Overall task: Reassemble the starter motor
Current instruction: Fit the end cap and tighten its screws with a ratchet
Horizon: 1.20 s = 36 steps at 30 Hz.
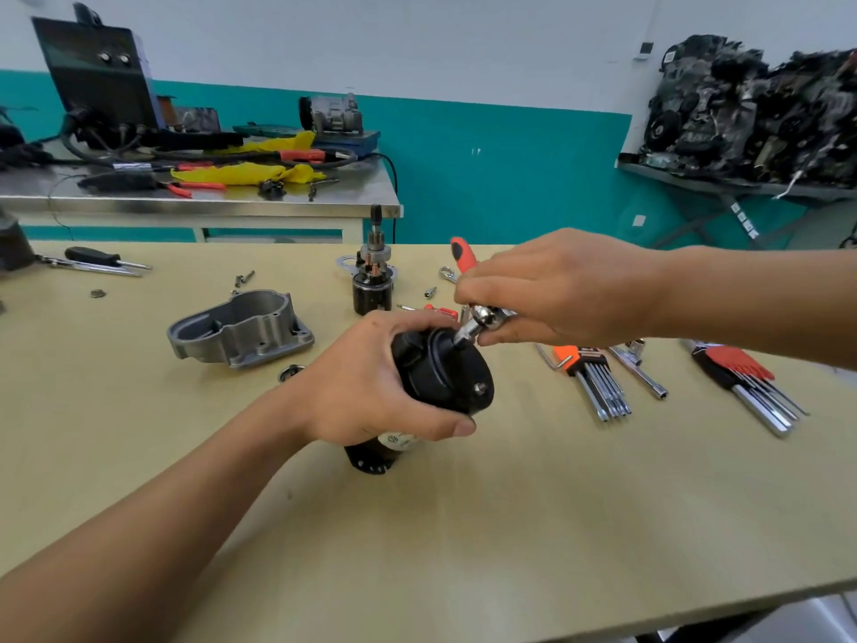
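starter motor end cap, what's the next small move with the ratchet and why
Probably keep turning the ratchet to run down the bolt under its socket. The left hand grips the black motor body, standing on the table, the right hand holds the ratchet head with the socket against the end cap, and a second bolt head shows opposite.

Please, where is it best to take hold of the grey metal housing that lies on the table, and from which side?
Probably from above, pinching one side wall of the grey housing: it lies with its hollow facing up, so the rim is exposed, and the table around it looks free.
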Tool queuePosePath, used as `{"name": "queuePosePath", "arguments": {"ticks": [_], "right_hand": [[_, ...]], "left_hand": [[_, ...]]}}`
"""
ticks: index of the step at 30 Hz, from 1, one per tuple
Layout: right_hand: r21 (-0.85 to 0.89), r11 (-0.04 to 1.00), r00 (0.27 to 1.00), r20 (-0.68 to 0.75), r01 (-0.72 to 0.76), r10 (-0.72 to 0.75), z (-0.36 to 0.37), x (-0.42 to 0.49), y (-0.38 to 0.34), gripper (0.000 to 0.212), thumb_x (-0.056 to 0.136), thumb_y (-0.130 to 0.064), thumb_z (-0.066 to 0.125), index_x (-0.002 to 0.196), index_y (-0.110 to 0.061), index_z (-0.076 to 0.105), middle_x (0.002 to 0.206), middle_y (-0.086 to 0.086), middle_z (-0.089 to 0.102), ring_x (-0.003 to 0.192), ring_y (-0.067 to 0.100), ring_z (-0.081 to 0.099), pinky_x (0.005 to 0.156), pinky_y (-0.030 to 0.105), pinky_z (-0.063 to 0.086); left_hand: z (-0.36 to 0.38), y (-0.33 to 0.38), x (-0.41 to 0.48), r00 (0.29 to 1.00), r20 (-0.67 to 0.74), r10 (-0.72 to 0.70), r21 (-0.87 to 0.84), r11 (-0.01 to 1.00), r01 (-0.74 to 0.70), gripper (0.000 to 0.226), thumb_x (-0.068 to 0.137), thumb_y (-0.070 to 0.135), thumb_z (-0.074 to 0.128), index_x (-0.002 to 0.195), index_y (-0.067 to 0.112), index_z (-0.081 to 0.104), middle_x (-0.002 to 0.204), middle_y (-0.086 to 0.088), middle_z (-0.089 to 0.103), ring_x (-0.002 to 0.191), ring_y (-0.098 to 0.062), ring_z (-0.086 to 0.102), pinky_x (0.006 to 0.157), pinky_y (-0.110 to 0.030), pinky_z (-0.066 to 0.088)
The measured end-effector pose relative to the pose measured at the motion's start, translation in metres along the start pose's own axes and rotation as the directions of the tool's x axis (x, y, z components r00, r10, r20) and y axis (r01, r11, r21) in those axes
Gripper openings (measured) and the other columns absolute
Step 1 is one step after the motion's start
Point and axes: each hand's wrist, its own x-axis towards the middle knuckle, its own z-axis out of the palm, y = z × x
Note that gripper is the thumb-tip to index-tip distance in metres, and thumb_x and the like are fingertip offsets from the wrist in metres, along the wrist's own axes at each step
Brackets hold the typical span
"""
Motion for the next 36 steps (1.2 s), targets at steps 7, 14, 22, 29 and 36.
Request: {"name": "queuePosePath", "arguments": {"ticks": [7,14,22,29,36], "right_hand": [[-0.027,0.989,0.984,-0.109,-0.145,0.141,0.015,0.003,-0.010,0.044,0.097,-0.042,0.043,0.095,-0.003,0.064,0.072,0.009,0.062,0.059,0.032,0.056,0.048,0.043,0.050],[0.047,0.961,0.948,-0.161,-0.272,0.276,0.025,0.003,-0.017,0.047,0.097,-0.046,0.041,0.094,-0.004,0.062,0.068,0.007,0.062,0.053,0.032,0.054,0.047,0.041,0.048],[0.091,0.950,0.931,-0.194,-0.298,0.310,0.029,0.003,-0.019,0.045,0.095,-0.046,0.043,0.092,-0.006,0.062,0.063,0.002,0.059,0.047,0.028,0.047,0.045,0.033,0.043],[0.113,0.948,0.948,-0.083,-0.299,0.309,0.027,0.001,-0.014,0.048,0.096,-0.055,0.038,0.102,-0.014,0.061,0.074,-0.003,0.061,0.061,0.021,0.053,0.054,0.036,0.048],[0.511,0.738,0.635,-0.404,-0.441,0.658,0.037,0.024,-0.011,0.032,0.097,-0.045,0.050,0.095,-0.014,0.058,0.065,0.001,0.059,0.056,0.019,0.051,0.053,0.036,0.041]], "left_hand": [[0.002,-0.006,0.000,0.999,-0.034,0.025,0.013,1.000,-0.024,0.059,0.065,0.018,0.093,0.116,0.023,0.064,0.105,0.002,0.071,0.101,-0.018,0.070,0.091,-0.029,0.056],[0.010,-0.007,-0.004,0.992,-0.121,0.028,0.043,0.999,-0.023,0.057,0.066,0.020,0.093,0.114,0.026,0.064,0.103,0.006,0.071,0.099,-0.013,0.069,0.088,-0.028,0.057],[0.019,-0.006,-0.007,0.977,-0.208,0.044,0.085,0.996,-0.027,0.053,0.066,0.024,0.093,0.112,0.024,0.065,0.097,0.005,0.071,0.091,-0.013,0.069,0.081,-0.031,0.058],[0.017,-0.003,-0.007,0.975,-0.211,0.070,0.153,0.987,-0.037,0.060,0.064,0.030,0.093,0.116,0.024,0.065,0.102,0.005,0.071,0.096,-0.012,0.069,0.083,-0.036,0.058],[-0.032,0.007,-0.013,0.767,-0.630,0.121,0.049,0.992,-0.117,0.060,0.056,0.052,0.083,0.110,0.035,0.066,0.101,0.015,0.072,0.097,-0.001,0.069,0.078,-0.017,0.057]]}}
